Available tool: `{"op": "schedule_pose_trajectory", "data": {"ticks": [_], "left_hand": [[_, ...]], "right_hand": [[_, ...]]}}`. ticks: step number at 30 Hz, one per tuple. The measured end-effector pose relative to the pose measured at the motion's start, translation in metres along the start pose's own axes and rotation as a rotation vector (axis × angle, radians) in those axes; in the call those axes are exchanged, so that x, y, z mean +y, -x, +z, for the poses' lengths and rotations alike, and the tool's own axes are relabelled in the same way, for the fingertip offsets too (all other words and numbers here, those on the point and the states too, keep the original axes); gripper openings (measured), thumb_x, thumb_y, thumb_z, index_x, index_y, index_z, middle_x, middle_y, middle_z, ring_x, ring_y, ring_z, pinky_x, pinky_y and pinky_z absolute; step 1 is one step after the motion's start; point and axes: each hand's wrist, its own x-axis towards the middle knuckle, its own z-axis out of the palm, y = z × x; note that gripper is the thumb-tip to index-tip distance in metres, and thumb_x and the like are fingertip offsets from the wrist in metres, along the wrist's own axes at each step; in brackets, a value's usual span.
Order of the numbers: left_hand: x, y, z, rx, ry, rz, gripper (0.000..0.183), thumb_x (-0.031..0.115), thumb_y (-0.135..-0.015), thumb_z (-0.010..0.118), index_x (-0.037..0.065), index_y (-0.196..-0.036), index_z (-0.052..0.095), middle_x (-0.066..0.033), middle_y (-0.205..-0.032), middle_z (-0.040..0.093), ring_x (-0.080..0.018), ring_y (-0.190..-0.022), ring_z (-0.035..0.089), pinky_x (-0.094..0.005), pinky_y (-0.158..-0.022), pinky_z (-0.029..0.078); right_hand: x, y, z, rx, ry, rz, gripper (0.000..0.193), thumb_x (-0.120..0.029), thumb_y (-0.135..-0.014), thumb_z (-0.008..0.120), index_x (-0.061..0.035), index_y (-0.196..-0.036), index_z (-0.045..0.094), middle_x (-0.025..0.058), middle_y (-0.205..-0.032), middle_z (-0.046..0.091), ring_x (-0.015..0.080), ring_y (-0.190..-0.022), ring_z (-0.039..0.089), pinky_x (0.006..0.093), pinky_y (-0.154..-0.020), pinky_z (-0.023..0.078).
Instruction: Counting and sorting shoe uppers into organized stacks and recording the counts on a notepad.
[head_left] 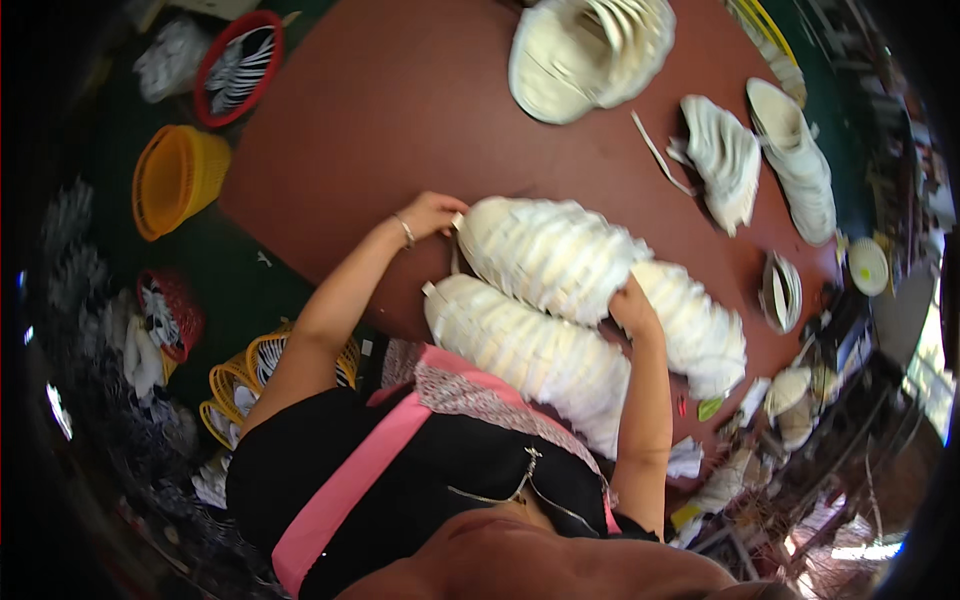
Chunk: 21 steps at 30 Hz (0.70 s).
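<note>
Two long bundles of nested cream-white shoe uppers lie side by side on the reddish-brown table before me: an upper bundle [545,250] and a lower bundle [530,345]. A third bundle [695,325] adjoins them on the right. My left hand [432,214] is at the left end of the upper bundle, its fingers pinched at a small white strip [458,221] there. My right hand [630,308] lies where the upper and third bundles meet, with fingers curled against the white pieces. Its fingertips are partly hidden.
On the table [400,110], a large stack of white uppers [590,60] stands at the far side; more stacks [720,165] lie at the right. A yellow basket [180,180] and a red basket [240,68] with striped pieces stand left of the table. Clutter lines the lower right edge.
</note>
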Motion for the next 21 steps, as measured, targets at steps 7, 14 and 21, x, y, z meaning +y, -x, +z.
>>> {"op": "schedule_pose_trajectory", "data": {"ticks": [7, 14, 21], "left_hand": [[0.059, 0.013, 0.056, -0.046, -0.032, 0.645, 0.023, -0.005, -0.078, 0.068, 0.007, -0.094, 0.079, -0.0153, -0.156, 0.036, -0.0331, -0.142, 0.037, -0.0433, -0.117, 0.03], [0.045, 0.004, 0.059, 0.14, -0.171, 0.739, 0.011, 0.0, -0.075, 0.066, 0.001, -0.081, 0.076, -0.0161, -0.157, 0.035, -0.0354, -0.141, 0.036, -0.0479, -0.115, 0.03], [0.068, -0.011, 0.086, -0.167, 0.347, 0.368, 0.098, 0.039, -0.077, 0.068, 0.008, -0.158, 0.023, -0.0125, -0.163, 0.022, -0.0277, -0.152, 0.015, -0.0421, -0.124, 0.01]], "right_hand": [[0.039, -0.013, 0.035, 0.062, -0.839, 0.158, 0.056, -0.038, -0.106, 0.04, -0.0068, -0.152, 0.034, 0.0108, -0.153, 0.044, 0.0275, -0.135, 0.048, 0.0417, -0.11, 0.045], [-0.001, -0.026, 0.03, -0.152, -0.488, 0.351, 0.057, -0.036, -0.106, 0.044, -0.004, -0.152, 0.033, 0.0121, -0.15, 0.047, 0.0276, -0.134, 0.049, 0.0414, -0.109, 0.044], [0.018, -0.016, 0.018, -0.175, -0.692, 0.311, 0.058, -0.038, -0.106, 0.04, -0.0081, -0.155, 0.029, 0.0125, -0.153, 0.043, 0.0288, -0.138, 0.045, 0.0446, -0.114, 0.038]]}}
